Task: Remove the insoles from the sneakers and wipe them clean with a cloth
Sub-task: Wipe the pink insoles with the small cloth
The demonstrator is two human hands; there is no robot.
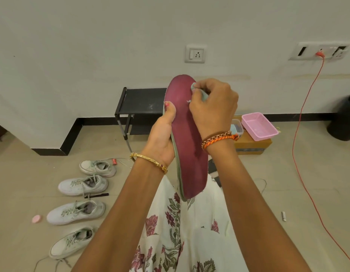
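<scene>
On my far left I see a beige tiled floor [22, 173] with four white sneakers [82, 185] lined up in a column, laces loose, a pink round lid [36, 219] beside the third one and a dark pen [96, 195] lying between the second and third. Behind them a pale wall [91, 46] with a black skirting runs across, and a black low rack [138, 107] stands against it. At centre, my left hand [163, 134] grips the maroon insole [186, 138] by its edge, thumb pressed on the upper face, fingers wrapped behind; a gold bangle [149, 160] sits on that wrist. The insole stands nearly upright, toe end up, heel end just above my floral white garment [186, 232]; its face looks dull maroon with a grey-green rim. My right hand [214, 107] is curled round a small light-blue cloth [199, 91], pressing it against the insole near the toe; a braided orange band [219, 138] circles the wrist. Further right a pink basket [258, 125] rests on a cardboard box [252, 146], a red cable [299, 134] hangs from a wall socket [319, 52], and a black bin [344, 120] stands at the edge.
</scene>
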